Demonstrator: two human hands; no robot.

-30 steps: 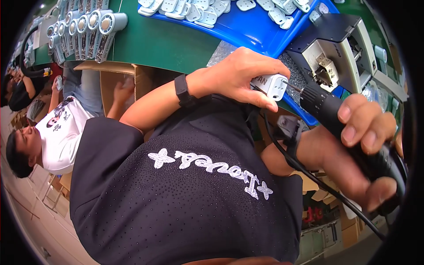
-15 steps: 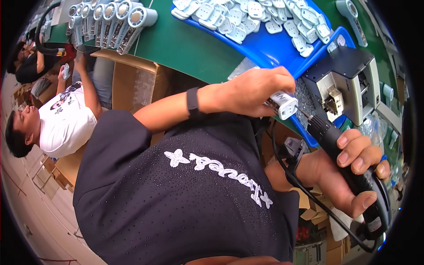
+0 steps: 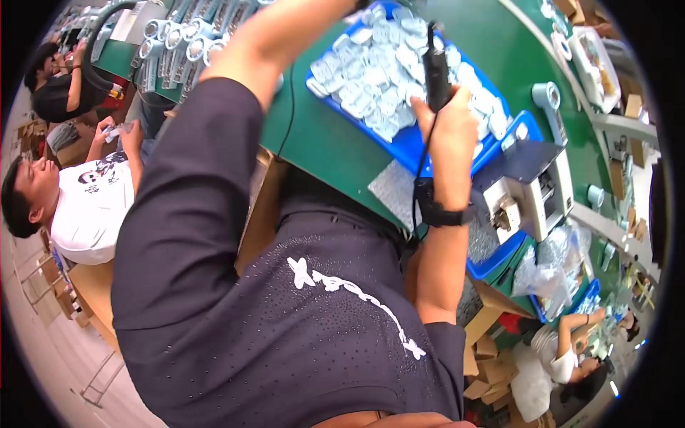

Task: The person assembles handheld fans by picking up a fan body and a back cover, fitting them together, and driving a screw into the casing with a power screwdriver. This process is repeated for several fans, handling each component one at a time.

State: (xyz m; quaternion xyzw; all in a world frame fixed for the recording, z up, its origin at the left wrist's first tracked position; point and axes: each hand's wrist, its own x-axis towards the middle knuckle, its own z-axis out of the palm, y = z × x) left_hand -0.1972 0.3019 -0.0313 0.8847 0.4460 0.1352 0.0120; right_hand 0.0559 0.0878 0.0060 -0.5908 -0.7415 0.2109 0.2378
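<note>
My right hand [image 3: 454, 135] is wrapped round a black electric screwdriver [image 3: 436, 71], held over a blue tray [image 3: 407, 146] heaped with small light-blue plastic covers [image 3: 374, 60] that have holes in them. The screwdriver's cable runs down past my wrist. My left arm [image 3: 285, 32] stretches forward past the top edge of the picture; its hand is out of sight, and so is anything in it. Left of the tray, light-blue round-headed handheld units [image 3: 196, 48] lie in rows on the green table [image 3: 314, 146].
A screw feeder [image 3: 531, 185] with a dark top stands right of the tray. One round-headed unit [image 3: 548, 100] lies behind it. Clear plastic bags [image 3: 560, 257] are at the right. A person in a white shirt [image 3: 93, 210] sits to the left; another person [image 3: 564, 357] works at lower right.
My left hand, which held a light-blue handle against the screwdriver's bit, has gone forward out of the picture. My right hand has swung the screwdriver up and left over the tray.
</note>
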